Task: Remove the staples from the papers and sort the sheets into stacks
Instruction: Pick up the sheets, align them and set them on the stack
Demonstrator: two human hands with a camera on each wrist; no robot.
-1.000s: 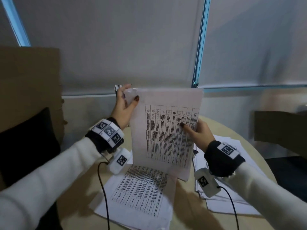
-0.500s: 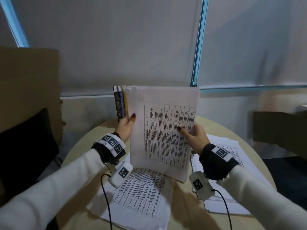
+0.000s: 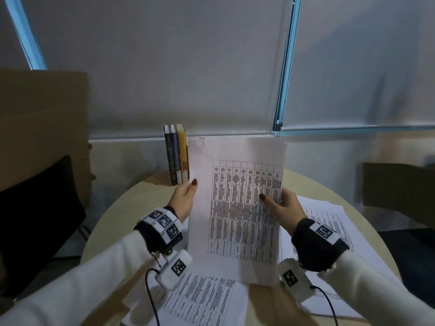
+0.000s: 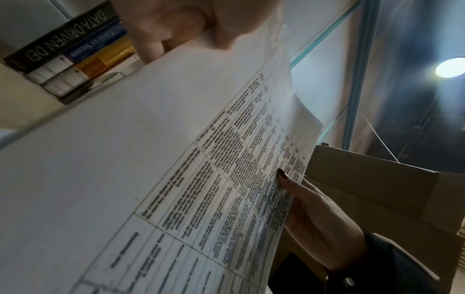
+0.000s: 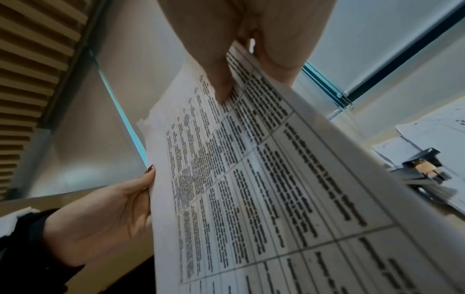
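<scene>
I hold a set of printed sheets (image 3: pixel 235 208) upright over the round table (image 3: pixel 131 208), a table of text facing me. My left hand (image 3: pixel 186 198) pinches their left edge, thumb on the front. My right hand (image 3: pixel 280 205) pinches the right edge, thumb on the print. Both hands show on the sheets (image 4: pixel 176 159) in the left wrist view, left hand (image 4: pixel 181 25) above and right hand (image 4: pixel 314 214) lower right, and likewise on the sheets (image 5: pixel 251 179) in the right wrist view. A printed stack (image 3: pixel 202 300) lies below, another stack (image 3: pixel 329 231) at the right.
Three books (image 3: pixel 176 156) stand upright at the table's far edge, just left of the held sheets. A dark metal tool (image 5: pixel 422 169) lies on the right papers. A cardboard box (image 3: pixel 42 128) stands at the left, a dark chair (image 3: pixel 35 220) beside it.
My left hand has slid from the top left corner down to the middle of the left edge. The sheets have come lower and the books behind them have come into sight.
</scene>
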